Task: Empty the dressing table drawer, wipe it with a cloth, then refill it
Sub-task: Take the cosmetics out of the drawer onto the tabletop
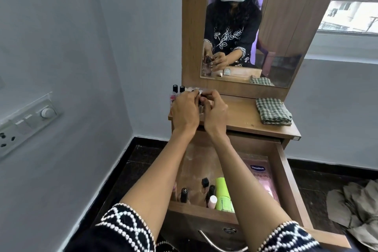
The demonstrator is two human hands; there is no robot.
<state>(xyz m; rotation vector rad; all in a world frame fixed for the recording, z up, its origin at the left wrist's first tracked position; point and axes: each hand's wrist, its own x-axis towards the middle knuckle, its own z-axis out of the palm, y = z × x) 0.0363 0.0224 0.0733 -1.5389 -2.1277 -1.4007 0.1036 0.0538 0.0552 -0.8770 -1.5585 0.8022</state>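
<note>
A: Nearest my view is the open drawer point(286, 172), pulled out under both forearms. I see a green tube point(223, 192), a dark-capped bottle point(184, 194) and a pink Vaseline pack point(263, 178) lying in it.

B: And the hands?

A: Both are up over the counter point(241, 116). The left hand point(184, 108) and right hand point(214, 108) are curled together, pinching a small glass bottle point(200, 108) between them, beside the bottles point(178, 91) already stood at the back left corner.

B: How will it handle?

A: I'd judge it light, hard, slick and breakable. Hold the body, not the cap. The folded checked cloth point(273, 110) waits at the counter's right.
</note>
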